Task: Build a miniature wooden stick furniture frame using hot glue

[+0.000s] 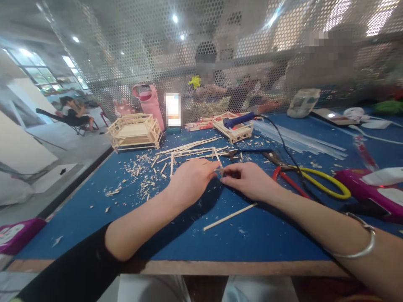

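Note:
My left hand and my right hand meet over the blue table, fingertips pinched together on a small wooden stick piece held between them. A thin stick stands up from the left fingers. One long wooden stick lies on the cloth just below the hands. A silver bangle circles my right wrist. Several loose sticks lie just beyond the hands.
A finished miniature wooden bed stands at back left, and a second frame carries a blue glue gun. Red and yellow-handled cutters and a magenta tool lie right. Wood chips litter the left. People sit behind a mesh screen.

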Motion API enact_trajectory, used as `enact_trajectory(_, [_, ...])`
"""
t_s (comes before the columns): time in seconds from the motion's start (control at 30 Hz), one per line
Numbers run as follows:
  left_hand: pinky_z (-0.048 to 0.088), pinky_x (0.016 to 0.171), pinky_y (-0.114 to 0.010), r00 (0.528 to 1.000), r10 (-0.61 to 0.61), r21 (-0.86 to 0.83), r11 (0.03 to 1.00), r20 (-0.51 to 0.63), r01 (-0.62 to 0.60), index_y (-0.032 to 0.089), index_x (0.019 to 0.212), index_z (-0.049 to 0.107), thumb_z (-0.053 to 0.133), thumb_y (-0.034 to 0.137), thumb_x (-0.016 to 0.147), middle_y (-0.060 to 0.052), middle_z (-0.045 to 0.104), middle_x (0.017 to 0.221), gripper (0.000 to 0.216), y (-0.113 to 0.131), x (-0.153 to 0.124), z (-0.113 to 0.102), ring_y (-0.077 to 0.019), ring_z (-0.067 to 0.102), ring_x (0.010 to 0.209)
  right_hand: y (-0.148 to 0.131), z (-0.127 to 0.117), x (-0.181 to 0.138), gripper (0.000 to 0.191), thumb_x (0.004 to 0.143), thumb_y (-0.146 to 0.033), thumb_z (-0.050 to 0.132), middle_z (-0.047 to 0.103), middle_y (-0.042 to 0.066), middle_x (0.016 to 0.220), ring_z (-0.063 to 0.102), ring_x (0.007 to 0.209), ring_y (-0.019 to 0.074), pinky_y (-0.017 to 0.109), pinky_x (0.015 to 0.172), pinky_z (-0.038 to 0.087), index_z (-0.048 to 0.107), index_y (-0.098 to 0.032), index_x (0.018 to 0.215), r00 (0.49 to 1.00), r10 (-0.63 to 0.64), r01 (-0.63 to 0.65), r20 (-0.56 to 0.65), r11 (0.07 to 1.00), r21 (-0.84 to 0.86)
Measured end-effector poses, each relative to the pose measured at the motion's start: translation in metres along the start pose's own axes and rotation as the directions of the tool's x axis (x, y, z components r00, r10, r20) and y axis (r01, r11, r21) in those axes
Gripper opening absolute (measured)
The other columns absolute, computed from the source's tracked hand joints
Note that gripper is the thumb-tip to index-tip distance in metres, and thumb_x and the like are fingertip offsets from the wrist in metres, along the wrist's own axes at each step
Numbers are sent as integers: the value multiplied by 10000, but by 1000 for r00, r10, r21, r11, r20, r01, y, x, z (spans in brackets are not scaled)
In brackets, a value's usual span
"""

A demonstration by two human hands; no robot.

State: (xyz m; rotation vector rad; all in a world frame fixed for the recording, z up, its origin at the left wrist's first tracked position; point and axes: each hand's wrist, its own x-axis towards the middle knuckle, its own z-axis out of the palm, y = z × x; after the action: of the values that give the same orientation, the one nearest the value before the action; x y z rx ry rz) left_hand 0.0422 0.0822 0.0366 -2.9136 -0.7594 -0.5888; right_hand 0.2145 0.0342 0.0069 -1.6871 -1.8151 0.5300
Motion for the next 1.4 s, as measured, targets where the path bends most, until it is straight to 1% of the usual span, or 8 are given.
enact_trajectory(0.23, [507,724,-283,999,46,-54,997,-28,-48,186,882,675,414,131,883,-48,706,826,266,-2,2,16,-182,654,787,4,1,0,191,754,-205,532,694,-27,665,590,631,126,214,606,396,720,-175,739,998,-29,32,-52,999,44])
enact_trajectory(0.47, [528,722,-282,994,77,-65,995,-78,-82,176,922,673,428,133,882,-49,717,854,252,-4,3,20,-179,669,790,3,4,0,184,775,-157,530,700,-9,693,602,644,123,205,595,384,703,-167,711,993,-92,86,-78,994,-70])
enact_trajectory(0.73, [533,777,-299,996,20,-65,998,-84,-25,172,1049,647,462,117,874,-57,715,980,261,-1,1,22,-188,668,883,2,3,1,191,794,-165,510,704,7,749,607,685,139,221,613,381,699,-174,769,993,-104,95,-63,987,-133])
enact_trajectory(0.87, [532,794,-346,996,-49,-17,999,-80,48,166,1123,606,522,170,860,-71,716,979,276,2,-1,19,-211,669,885,0,2,0,156,784,-211,545,661,-15,648,562,594,124,221,561,356,694,-184,745,996,-70,63,-55,990,-122])
enact_trajectory(1.0, [520,826,-375,985,-53,-6,999,-167,52,139,1170,568,583,180,817,-92,699,1025,355,-2,-11,9,-225,650,929,0,2,-2,137,750,-300,615,599,-36,578,503,520,107,220,518,336,664,-182,702,997,-50,43,-67,994,-100])
enact_trajectory(1.1, [508,846,-378,974,-40,-15,999,-225,37,130,1147,580,576,163,816,-94,692,1043,333,-7,-14,4,-219,635,958,1,2,-2,131,737,-306,626,612,-35,604,508,529,107,217,524,348,655,-180,712,994,-39,32,-101,997,-75])
enact_trajectory(1.27, [468,852,-375,989,-6,7,1000,-149,7,166,1094,615,556,157,836,-65,697,1045,265,0,-1,7,-210,623,966,3,6,1,127,779,-225,559,672,-12,676,572,610,131,227,584,374,661,-190,712,991,-72,60,-116,993,-98])
enact_trajectory(1.4, [398,823,-392,998,-32,66,997,-59,36,212,887,678,522,152,862,-24,720,932,169,13,9,9,-212,621,905,4,8,1,152,810,-196,513,702,33,785,621,731,171,247,639,396,655,-180,757,989,-107,86,-98,977,-197])
